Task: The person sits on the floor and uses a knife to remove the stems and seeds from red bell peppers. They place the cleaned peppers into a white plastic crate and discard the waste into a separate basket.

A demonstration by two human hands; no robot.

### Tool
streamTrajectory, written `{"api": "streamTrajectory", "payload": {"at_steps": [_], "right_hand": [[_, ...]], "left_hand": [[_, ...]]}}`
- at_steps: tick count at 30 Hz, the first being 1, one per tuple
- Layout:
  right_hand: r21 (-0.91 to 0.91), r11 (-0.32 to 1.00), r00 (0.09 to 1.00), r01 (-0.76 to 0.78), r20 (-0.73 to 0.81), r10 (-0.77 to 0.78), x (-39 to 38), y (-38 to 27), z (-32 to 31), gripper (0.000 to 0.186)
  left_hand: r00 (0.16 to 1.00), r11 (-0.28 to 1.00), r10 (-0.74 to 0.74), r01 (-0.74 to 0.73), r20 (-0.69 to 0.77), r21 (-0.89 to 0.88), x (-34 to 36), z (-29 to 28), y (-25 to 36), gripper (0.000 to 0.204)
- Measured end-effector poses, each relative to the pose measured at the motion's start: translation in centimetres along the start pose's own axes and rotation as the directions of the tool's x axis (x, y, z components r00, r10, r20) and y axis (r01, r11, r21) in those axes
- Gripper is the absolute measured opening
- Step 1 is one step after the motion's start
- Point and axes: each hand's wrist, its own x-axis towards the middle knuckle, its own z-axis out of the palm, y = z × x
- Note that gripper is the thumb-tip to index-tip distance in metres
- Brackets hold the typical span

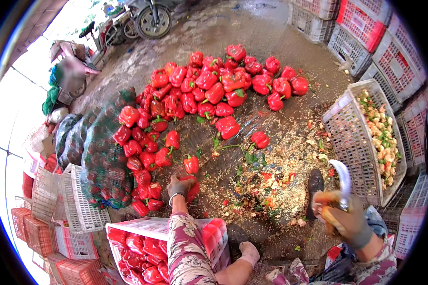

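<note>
My left hand (178,186), in a dark glove, is closed around a red bell pepper (193,189) just above the floor. A single pepper (191,164) with a green stem lies just beyond it. My right hand (346,219), gloved too, is raised at the lower right and grips a curved knife (343,176); its pale blade points up and bends left. The handle is mostly hidden by the fingers. Under my left forearm stands a crate (216,237) full of red peppers (145,254). A big pile of whole red peppers (207,80) spreads across the floor ahead.
Seeds and pepper scraps (280,175) litter the floor. On the right, a tilted crate (349,137) holds pale cores with green stems (380,135). Stacked crates (399,61) line the right side. Net sacks (107,156) and more crates (83,199) stand left. A motorbike (153,21) is parked far back.
</note>
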Motion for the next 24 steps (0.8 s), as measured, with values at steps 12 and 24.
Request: {"api": "streamTrajectory", "payload": {"at_steps": [12, 24], "right_hand": [[0.149, 0.948, 0.939, 0.282, 0.158, -0.304, -0.3, 3.2, 1.5, 0.061], [-0.029, 0.927, 0.910, 0.373, 0.209, -0.359, -3.9, 0.2, -1.5, 0.041]], "left_hand": [[0.529, 0.165, 0.847, -0.355, -0.052, -0.920, -33.3, -6.1, 8.1, 0.094], [0.479, 0.221, 0.757, -0.828, -0.445, -0.515, -40.1, -4.7, 6.6, 0.068]]}}
